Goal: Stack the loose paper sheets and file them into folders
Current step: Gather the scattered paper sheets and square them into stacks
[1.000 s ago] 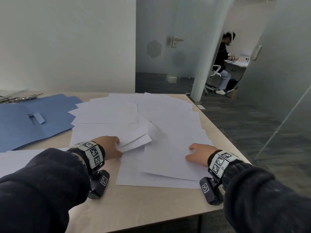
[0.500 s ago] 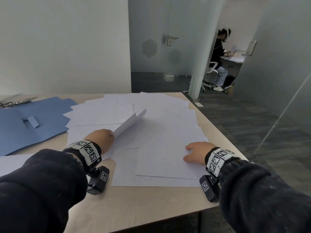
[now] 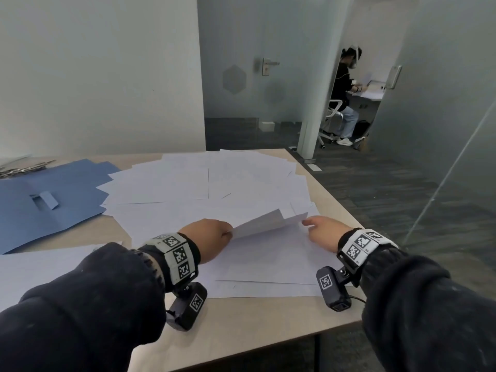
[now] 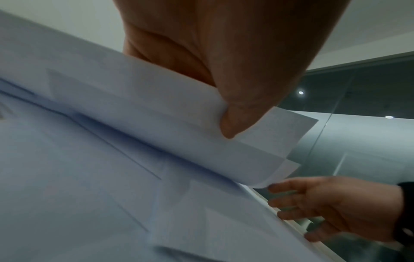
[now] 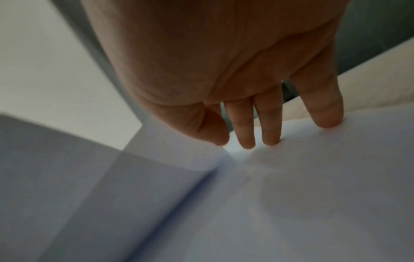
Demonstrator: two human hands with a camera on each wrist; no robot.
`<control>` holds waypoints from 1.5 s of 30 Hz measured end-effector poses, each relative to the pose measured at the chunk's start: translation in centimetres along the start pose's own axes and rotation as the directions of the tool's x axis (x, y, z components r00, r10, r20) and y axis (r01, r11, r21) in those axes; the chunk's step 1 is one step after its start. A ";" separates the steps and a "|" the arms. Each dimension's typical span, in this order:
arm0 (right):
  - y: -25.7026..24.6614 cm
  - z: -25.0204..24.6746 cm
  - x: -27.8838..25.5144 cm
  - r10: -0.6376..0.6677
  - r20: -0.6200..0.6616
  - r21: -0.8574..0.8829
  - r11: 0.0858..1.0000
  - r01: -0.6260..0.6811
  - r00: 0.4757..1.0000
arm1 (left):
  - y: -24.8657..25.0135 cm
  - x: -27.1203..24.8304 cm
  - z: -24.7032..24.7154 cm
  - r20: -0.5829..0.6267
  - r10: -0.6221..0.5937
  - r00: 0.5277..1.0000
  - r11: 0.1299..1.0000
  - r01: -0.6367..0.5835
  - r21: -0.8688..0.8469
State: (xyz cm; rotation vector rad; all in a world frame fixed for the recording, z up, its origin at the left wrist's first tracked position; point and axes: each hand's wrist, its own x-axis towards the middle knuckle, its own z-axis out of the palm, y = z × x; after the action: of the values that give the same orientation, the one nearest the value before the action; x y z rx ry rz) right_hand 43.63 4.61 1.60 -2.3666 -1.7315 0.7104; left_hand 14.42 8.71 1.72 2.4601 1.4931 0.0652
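The left hand [image 3: 208, 238] pinches a few white sheets [image 3: 264, 224] by their near-left edge and lifts them off the pile, so they tilt up and curve toward the right; the left wrist view shows the thumb [image 4: 244, 113] on top of them and at least two sheets fanned at the free corner. The right hand [image 3: 323, 233] is at the near right of the pile with its fingers straight and slightly spread, the tips [image 5: 247, 141] touching the flat paper just beside the free corner of the lifted sheets; it holds nothing. The loose paper [image 3: 204, 183] is spread in an untidy overlapping fan over most of the table [image 3: 241, 326], from the far edge to close before the person, with more sheets [image 3: 40, 267] lying at the near left. A blue folder [image 3: 53, 200] lies open and flat at the far left, its right edge touching or slipping under the paper, with a small blue tab [image 3: 47, 200] standing up from it. Metal clips [image 3: 24, 169] lie at the far-left edge beyond the folder. Both wrists carry bands with black-and-white markers, and dark sleeves [image 3: 80, 304] cover the arms. Far to the right, through a doorway, another person [image 3: 345, 95] sits at a desk.
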 end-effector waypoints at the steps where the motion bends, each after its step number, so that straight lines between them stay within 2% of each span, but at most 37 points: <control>1: 0.5 -0.4 0.0 0.032 -0.048 0.087 0.996 -0.028 0.998 | 0.7 0.0 0.1 0.013 0.011 1.000 1.000 -0.011 0.004; 3: 1.5 -0.9 0.0 0.119 -0.110 0.191 0.977 -0.096 0.987 | 2.0 -0.1 0.3 0.029 0.037 0.999 0.999 -0.037 0.009; 6: 3.0 -1.2 -0.3 0.233 -0.101 0.313 0.930 -0.192 0.967 | 3.7 -0.4 1.1 0.107 0.057 0.993 0.998 -0.056 -0.015; 10: 4.2 -1.6 -0.8 0.308 0.002 0.529 0.807 -0.262 0.952 | 4.8 -0.9 1.5 0.232 0.084 0.969 0.980 -0.038 -0.197; 12: 4.5 -1.9 -0.8 0.344 0.040 0.631 0.719 -0.291 0.938 | 4.6 -0.8 0.9 0.218 0.049 0.975 0.943 0.026 -0.331; 14: 4.7 -2.1 -0.8 0.368 0.074 0.649 0.688 -0.325 0.927 | 3.6 -0.3 0.5 0.105 -0.105 0.989 0.885 0.141 -0.443; 16: 4.6 -2.1 -0.7 0.370 0.089 0.645 0.686 -0.336 0.925 | 1.7 0.4 0.3 0.009 -0.301 0.954 0.833 0.267 -0.485; 18: 4.4 -1.9 -0.6 0.368 0.096 0.646 0.684 -0.339 0.925 | -0.1 1.0 0.3 0.037 -0.440 0.897 0.753 0.391 -0.529; 19: 4.2 -1.7 -0.6 0.361 0.097 0.650 0.683 -0.334 0.928 | -0.7 1.3 0.4 0.071 -0.472 0.879 0.709 0.427 -0.561; 27: 2.9 -0.7 -0.3 0.309 0.111 0.703 0.648 -0.294 0.945 | -0.5 1.9 0.4 0.130 -0.504 0.854 0.557 0.436 -0.707; 31: 2.9 -0.8 -0.7 0.304 0.116 0.722 0.628 -0.291 0.946 | -1.2 2.2 0.5 0.114 -0.525 0.844 0.576 0.450 -0.682; 37: 2.4 -0.6 -0.7 0.268 0.152 0.763 0.580 -0.286 0.951 | -2.0 2.1 0.0 0.146 -0.545 0.826 0.560 0.487 -0.670; 45: 1.7 0.4 -0.2 0.278 0.165 0.831 0.478 -0.285 0.946 | -2.5 1.3 0.4 0.205 -0.579 0.789 0.409 0.499 -0.764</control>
State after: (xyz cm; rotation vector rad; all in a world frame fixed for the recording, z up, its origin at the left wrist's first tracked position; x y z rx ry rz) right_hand 44.84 3.76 0.67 -1.8691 -0.6368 1.2498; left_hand 12.98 10.84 0.58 1.1946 1.7187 0.5914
